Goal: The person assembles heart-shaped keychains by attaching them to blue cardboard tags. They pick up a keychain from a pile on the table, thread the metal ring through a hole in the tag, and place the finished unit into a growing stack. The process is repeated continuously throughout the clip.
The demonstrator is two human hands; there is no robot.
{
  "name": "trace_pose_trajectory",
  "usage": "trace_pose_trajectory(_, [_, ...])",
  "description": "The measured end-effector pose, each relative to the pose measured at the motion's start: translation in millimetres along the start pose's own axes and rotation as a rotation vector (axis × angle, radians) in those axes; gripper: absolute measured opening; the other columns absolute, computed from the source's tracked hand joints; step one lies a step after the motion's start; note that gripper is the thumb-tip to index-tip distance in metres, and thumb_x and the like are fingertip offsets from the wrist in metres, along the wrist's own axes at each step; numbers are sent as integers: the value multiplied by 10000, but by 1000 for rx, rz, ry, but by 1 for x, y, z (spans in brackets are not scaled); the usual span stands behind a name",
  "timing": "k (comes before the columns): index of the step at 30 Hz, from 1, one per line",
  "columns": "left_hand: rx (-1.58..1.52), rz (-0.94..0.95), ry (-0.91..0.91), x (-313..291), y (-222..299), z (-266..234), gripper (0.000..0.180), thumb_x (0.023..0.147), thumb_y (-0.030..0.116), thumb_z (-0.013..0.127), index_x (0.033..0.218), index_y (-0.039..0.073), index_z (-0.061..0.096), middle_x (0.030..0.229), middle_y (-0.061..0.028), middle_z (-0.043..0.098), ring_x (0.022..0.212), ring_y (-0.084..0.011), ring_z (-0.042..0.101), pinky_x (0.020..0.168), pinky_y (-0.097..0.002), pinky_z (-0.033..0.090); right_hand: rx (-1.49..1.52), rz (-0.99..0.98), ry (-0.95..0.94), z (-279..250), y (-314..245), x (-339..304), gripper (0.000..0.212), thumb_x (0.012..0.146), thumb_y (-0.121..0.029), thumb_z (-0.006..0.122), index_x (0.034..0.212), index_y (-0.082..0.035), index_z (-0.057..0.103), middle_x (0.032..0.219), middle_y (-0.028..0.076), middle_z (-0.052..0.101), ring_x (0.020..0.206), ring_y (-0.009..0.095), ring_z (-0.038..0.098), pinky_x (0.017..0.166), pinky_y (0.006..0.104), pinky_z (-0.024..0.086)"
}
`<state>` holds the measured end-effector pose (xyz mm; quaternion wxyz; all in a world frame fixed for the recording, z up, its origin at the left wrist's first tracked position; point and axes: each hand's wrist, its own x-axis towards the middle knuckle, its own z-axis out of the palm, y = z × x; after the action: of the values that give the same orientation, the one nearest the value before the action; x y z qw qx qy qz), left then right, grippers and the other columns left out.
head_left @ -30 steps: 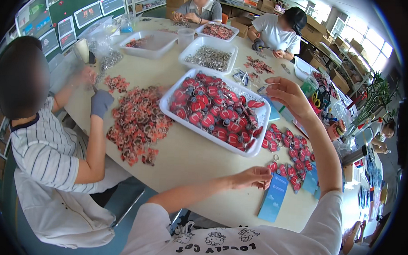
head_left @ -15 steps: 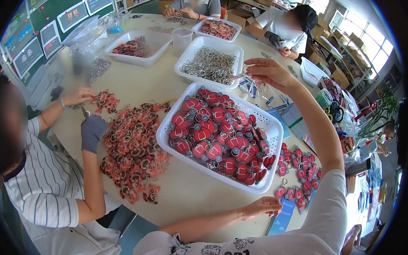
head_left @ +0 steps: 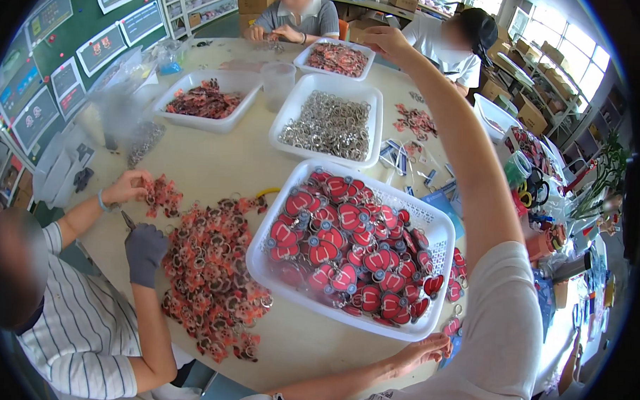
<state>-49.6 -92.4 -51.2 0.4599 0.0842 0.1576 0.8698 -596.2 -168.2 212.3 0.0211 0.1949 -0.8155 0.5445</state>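
Note:
My right arm stretches far across the table. My right hand (head_left: 390, 44) hangs beside the far white tray of small red pieces (head_left: 337, 60), fingers reaching out and apart, nothing visible in them. Close to me, my left hand (head_left: 426, 350) rests low by the near corner of a white basket (head_left: 261, 258), its fingers loosely bent and apart, holding nothing I can see. Red heart-like keychains (head_left: 353, 247) with metal rings fill this basket. Beyond it stands a white bin (head_left: 275, 133) of metal rings (head_left: 326, 123).
A large heap of red-and-brown keychains (head_left: 215, 281) lies left of the basket. A co-worker's gloved hand (head_left: 146, 250) holds pliers there. Further left stands another tray of red pieces (head_left: 207, 99). More keychains lie beyond my right arm. Two people sit across the table.
My right hand has moved farther away, from over the ring bin to the far tray; the small piece it held no longer shows. My left hand stays near the basket as the view shifts.

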Motion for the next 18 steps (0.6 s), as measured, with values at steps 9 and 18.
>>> trace_pose_trajectory(9, [25, 50, 131, -5, 6, 20, 293, 936, 440, 559, 932, 148, 567, 877, 52, 523, 874, -47, 503, 760, -230, 370, 199, 130, 50, 31, 75, 1, 276, 712, -84, 727, 986, -59, 703, 816, 40, 681, 682, 116, 643, 601, 246, 532])
trace_pose_trajectory(18, [244, 19, -60, -6, 12, 16, 293, 941, 424, 558, 890, 139, 606, 889, 31, 597, 875, -61, 544, 762, -216, 391, -271, 49, -390, -28, 31, -136, 329, 854, -158, 635, 1137, 9, 620, 984, 101, 675, 843, 126, 647, 715, 258, 529])
